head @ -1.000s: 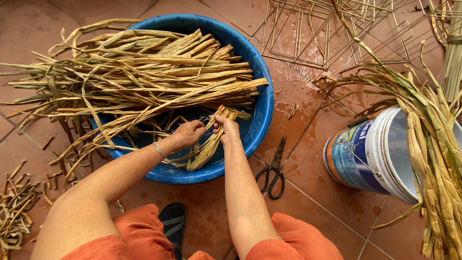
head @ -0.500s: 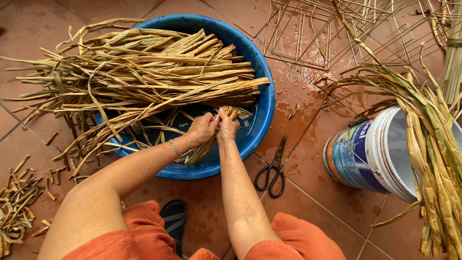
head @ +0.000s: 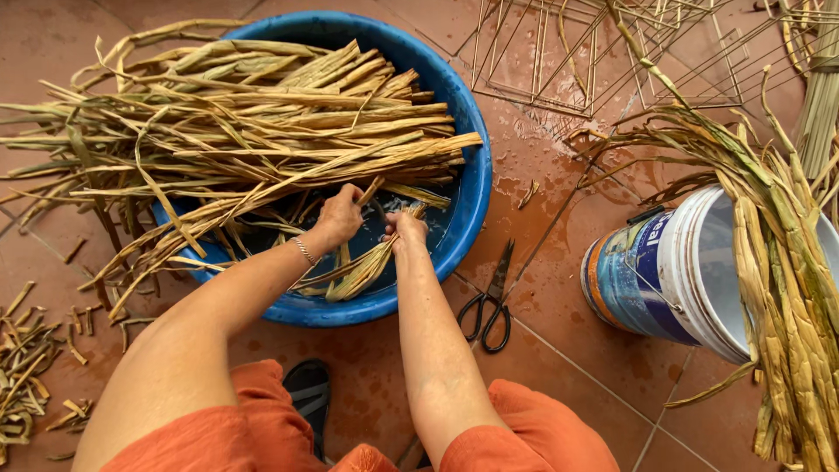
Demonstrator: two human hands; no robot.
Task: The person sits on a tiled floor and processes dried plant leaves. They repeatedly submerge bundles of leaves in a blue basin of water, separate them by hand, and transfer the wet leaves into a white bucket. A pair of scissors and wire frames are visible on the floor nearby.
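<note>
hands (head: pixel 371 223) grip wet stalks (head: pixel 358 271) | fingers hidden | basin (head: pixel 472 188) half-covered

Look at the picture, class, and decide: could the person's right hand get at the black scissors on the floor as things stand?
Probably yes. The scissors lie in the open on the tiled floor, just outside the blue basin on the right hand's side, and nothing covers them. The hand, though, is gripping a bundle of stalks, so it would have to let go first.

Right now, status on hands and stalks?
Left hand and right hand both gripping wet stalk bundle inside blue basin. Scissors lie apart on floor.
</note>
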